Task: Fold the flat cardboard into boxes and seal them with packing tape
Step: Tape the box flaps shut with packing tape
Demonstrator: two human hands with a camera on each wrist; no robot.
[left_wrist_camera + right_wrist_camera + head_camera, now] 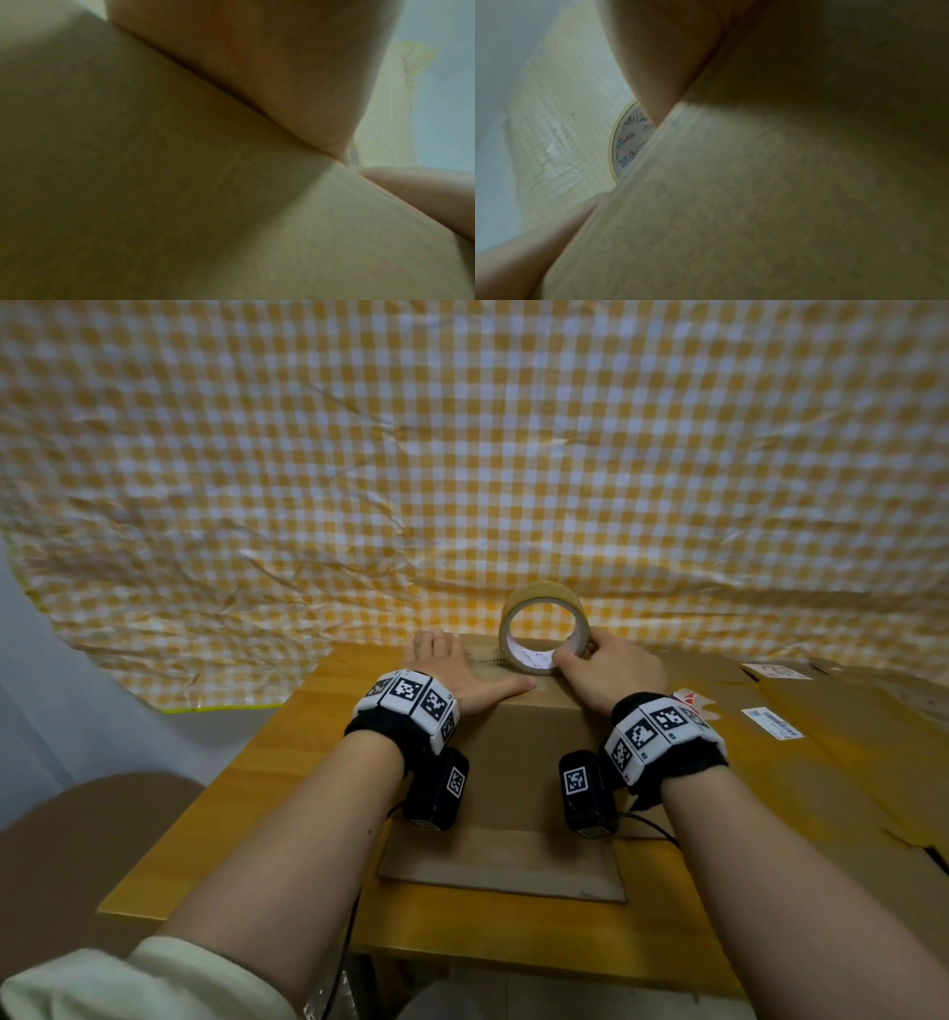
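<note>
Closed box (518, 752), hands on top: right hand (611, 675) gripping tape roll (544, 629)

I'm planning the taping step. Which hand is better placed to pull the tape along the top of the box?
The right hand: it already grips the tape roll, which stands on edge on the box. The left hand lies flat on the box top, well placed to hold it steady.

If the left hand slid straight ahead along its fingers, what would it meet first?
Likely nothing on the box itself: the left hand lies flat on top with fingertips at the far edge. Beyond is the checked cloth, though depth is unclear. The tape roll sits to its right.
</note>
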